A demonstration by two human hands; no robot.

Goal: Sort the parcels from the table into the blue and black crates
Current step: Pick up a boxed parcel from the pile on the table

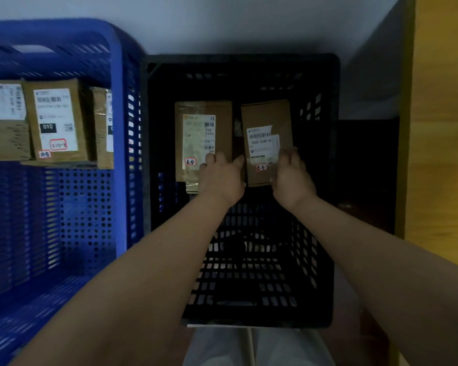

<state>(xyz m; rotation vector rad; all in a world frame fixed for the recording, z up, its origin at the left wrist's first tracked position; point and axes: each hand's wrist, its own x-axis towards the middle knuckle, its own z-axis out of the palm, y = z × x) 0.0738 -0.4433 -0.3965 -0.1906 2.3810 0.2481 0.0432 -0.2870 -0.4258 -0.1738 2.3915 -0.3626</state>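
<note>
Two brown cardboard parcels with white labels lie inside the black crate [328, 180] at its far end. My left hand [221, 178] rests on the near end of the left parcel [196, 133], its thumb reaching toward the gap between the two. My right hand [292, 178] grips the near right corner of the right parcel [266, 122], which is slightly tilted. The blue crate [117, 128] stands to the left and holds three labelled brown parcels [56, 120] in a row at its far side.
A pale wall runs behind both crates. A wooden panel [439, 154] stands at the right, with dark space between it and the black crate. My light trousers [249, 347] show below the black crate's near rim.
</note>
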